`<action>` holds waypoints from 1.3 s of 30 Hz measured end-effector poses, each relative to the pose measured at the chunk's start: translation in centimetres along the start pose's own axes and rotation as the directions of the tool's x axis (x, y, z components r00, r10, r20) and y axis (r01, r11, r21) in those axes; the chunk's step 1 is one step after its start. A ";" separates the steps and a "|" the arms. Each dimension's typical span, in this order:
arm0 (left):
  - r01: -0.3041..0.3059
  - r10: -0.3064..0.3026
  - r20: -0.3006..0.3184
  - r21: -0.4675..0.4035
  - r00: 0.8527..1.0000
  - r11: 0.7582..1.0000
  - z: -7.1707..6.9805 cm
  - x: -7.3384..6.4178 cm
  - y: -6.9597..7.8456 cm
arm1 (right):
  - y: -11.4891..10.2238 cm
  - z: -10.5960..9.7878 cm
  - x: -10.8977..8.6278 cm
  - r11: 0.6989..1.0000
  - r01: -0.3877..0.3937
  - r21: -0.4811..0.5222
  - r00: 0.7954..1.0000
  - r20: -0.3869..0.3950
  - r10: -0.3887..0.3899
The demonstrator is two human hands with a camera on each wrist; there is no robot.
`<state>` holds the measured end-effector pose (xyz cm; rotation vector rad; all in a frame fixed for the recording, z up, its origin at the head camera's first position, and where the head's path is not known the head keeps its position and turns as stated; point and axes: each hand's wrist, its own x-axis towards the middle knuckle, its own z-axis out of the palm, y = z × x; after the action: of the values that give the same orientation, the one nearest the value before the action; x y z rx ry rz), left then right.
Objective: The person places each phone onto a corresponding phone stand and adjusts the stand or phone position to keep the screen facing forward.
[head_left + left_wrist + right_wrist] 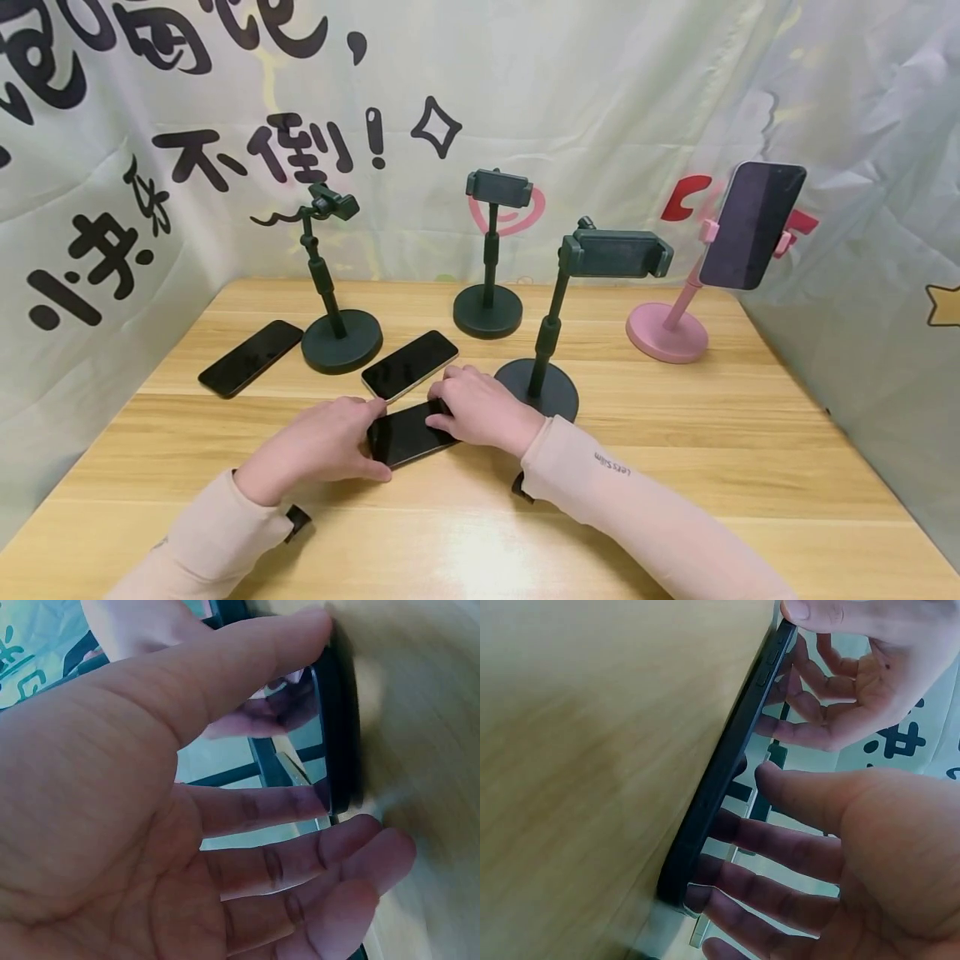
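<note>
A black phone [408,435] is at the tabletop with its dark screen facing up, between my two hands. My left hand [322,442] pinches its left end, the thumb on the near edge and the index finger on the far edge. Above its right end is my right hand [483,410]. In the right wrist view, that hand's fingertips [699,898] touch the far side of the phone, while the thumb [802,791] stands off over the screen. Just beyond lies a second phone [411,365], light-edged and face up.
A third phone [251,358] lies at the left beside a black phone stand [341,342]. Another black stand [487,310] is at the back; a larger one [618,254] rises behind my right hand. A pink stand [667,333] at the right holds an upright phone [752,225].
</note>
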<state>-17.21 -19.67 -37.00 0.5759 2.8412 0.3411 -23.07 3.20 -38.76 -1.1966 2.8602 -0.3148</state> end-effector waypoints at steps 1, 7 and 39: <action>-0.004 0.004 0.003 -0.001 1.000 1.000 -0.1 0.0 -0.1 | 0.0 0.0 -0.1 1.000 -0.001 0.001 1.000 0.003 0.001; -0.021 0.021 0.012 0.015 1.000 1.000 -0.4 -0.1 -0.5 | -0.2 -0.5 -0.7 1.000 -0.028 0.011 0.999 0.040 0.027; -0.040 0.035 -0.064 -0.075 0.997 0.996 0.6 0.9 -0.2 | -2.1 -0.2 -1.0 0.997 -0.066 0.046 0.990 0.130 0.060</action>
<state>-17.94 -19.34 -37.73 0.6146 2.8648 0.4808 -20.93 2.51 -38.20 -1.0742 2.7559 -0.2938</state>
